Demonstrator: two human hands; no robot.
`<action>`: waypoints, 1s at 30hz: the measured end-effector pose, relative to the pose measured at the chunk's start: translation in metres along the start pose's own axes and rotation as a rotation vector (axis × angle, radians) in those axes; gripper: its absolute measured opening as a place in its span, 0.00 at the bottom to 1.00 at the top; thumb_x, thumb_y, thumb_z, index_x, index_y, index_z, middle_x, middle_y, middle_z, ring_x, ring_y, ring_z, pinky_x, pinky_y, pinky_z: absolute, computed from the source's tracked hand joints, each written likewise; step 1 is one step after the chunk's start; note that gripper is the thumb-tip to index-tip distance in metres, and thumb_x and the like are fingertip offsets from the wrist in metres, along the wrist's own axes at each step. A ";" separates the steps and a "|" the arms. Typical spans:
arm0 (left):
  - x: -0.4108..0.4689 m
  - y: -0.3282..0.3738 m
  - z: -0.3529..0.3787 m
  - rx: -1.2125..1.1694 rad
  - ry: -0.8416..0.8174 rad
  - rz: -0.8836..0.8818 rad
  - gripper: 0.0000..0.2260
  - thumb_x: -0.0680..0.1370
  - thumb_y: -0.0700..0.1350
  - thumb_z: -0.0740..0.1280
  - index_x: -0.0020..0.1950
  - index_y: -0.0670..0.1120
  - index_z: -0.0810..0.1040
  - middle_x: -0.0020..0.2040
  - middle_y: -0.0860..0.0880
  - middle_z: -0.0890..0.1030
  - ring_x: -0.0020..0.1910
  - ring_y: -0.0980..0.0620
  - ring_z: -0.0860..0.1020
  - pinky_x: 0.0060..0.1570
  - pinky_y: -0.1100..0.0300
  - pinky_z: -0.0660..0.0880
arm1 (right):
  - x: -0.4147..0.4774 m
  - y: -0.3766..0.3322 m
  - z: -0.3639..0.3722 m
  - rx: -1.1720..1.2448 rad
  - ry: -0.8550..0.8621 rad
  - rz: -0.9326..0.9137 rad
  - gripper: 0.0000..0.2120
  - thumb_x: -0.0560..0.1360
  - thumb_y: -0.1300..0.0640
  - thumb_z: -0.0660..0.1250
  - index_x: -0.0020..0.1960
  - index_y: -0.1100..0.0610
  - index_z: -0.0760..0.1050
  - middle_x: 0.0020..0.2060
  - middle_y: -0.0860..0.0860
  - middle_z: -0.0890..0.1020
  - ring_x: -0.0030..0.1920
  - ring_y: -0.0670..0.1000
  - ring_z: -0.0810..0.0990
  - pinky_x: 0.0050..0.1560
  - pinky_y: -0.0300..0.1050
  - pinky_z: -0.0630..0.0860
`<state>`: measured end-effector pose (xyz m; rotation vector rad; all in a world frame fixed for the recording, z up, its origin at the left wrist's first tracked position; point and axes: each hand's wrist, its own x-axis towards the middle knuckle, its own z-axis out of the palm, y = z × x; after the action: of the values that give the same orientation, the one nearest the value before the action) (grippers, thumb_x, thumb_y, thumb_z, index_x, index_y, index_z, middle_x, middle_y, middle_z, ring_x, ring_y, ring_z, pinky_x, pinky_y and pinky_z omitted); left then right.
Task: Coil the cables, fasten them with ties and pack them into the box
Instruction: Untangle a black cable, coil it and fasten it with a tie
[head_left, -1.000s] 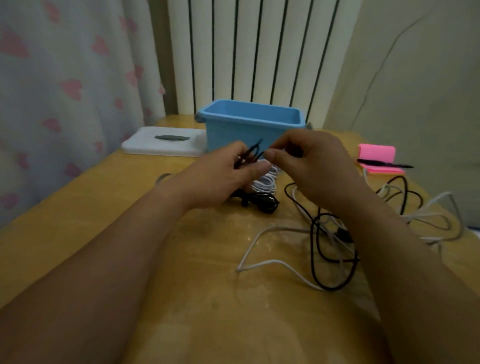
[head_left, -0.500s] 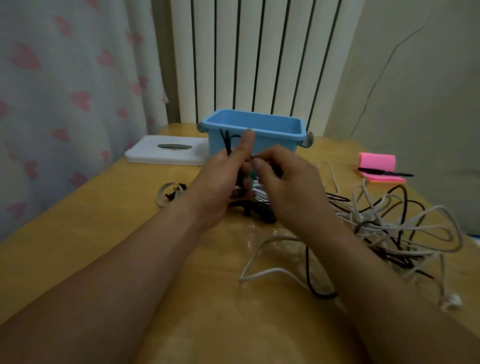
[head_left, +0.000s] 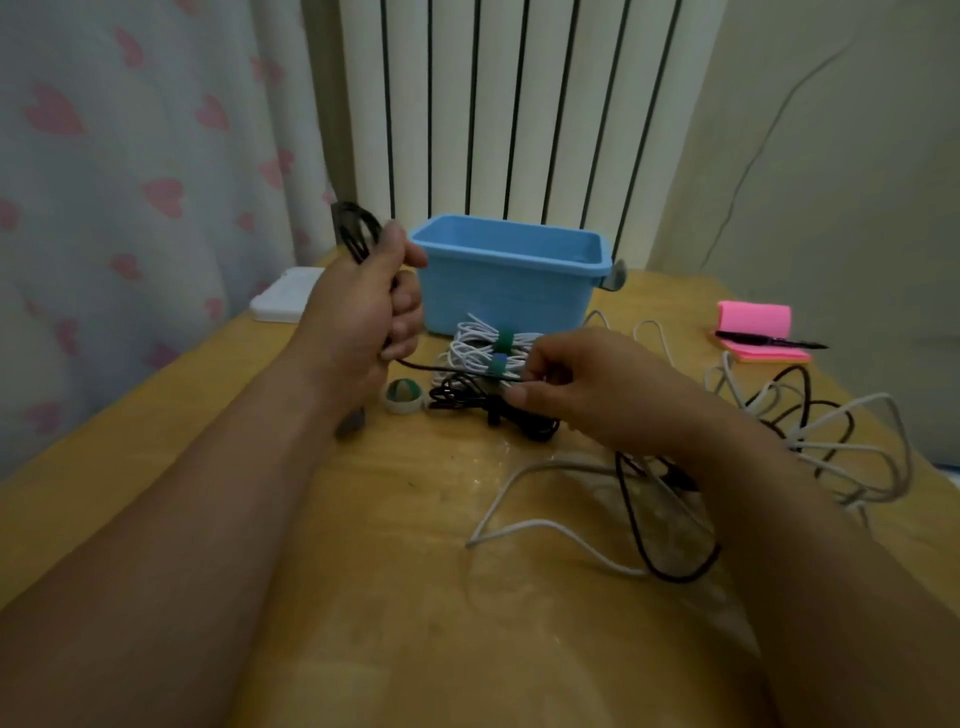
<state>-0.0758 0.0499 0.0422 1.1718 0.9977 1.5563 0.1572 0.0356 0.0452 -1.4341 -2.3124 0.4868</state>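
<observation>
Fist of left hand (head_left: 363, 306) high on black cable (head_left: 353, 228), right hand (head_left: 587, 387) low

**Cable Coiling: State at the Desk**

Your left grip (head_left: 363, 306) is held above the desk (head_left: 363, 571), just left of the blue box (head_left: 509, 291). Its fingers are curled round several loops of black cable (head_left: 356, 228). One strand of that cable runs level to your right grip (head_left: 587, 384), which pinches it between thumb and fingertips.

Two white coiled bundles (head_left: 478, 343) lie behind the strand, in front of the box. One is bound with a green tie (head_left: 503, 340), the other with a blue tie (head_left: 498, 364). A black coiled bundle (head_left: 467, 400) lies just in front of them, with a roll of tie tape (head_left: 401, 396) at its left.

Loose white and black cables (head_left: 831, 426) lie tangled under and to the right of your right forearm.
</observation>
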 end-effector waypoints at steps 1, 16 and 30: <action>-0.002 0.000 0.000 0.161 -0.012 0.014 0.16 0.87 0.58 0.60 0.55 0.47 0.76 0.32 0.51 0.68 0.27 0.55 0.64 0.24 0.60 0.61 | -0.001 0.003 -0.006 -0.007 0.001 0.008 0.05 0.79 0.46 0.73 0.48 0.46 0.81 0.40 0.46 0.82 0.42 0.47 0.81 0.40 0.43 0.76; -0.021 -0.001 0.024 0.411 -0.215 0.041 0.18 0.89 0.52 0.59 0.44 0.45 0.76 0.28 0.53 0.72 0.35 0.49 0.74 0.49 0.51 0.76 | -0.012 0.011 -0.033 0.441 0.101 -0.038 0.07 0.82 0.51 0.70 0.54 0.54 0.83 0.39 0.49 0.85 0.34 0.48 0.81 0.41 0.45 0.84; -0.029 -0.014 0.051 -0.070 -0.072 -0.049 0.19 0.88 0.55 0.59 0.51 0.44 0.82 0.45 0.46 0.87 0.51 0.48 0.87 0.60 0.45 0.81 | -0.001 -0.018 0.015 0.280 0.192 -0.074 0.08 0.81 0.50 0.72 0.47 0.53 0.79 0.36 0.50 0.86 0.34 0.47 0.84 0.39 0.48 0.84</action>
<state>-0.0199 0.0292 0.0329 1.1384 0.9119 1.4884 0.1363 0.0256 0.0401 -1.2020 -2.0454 0.5971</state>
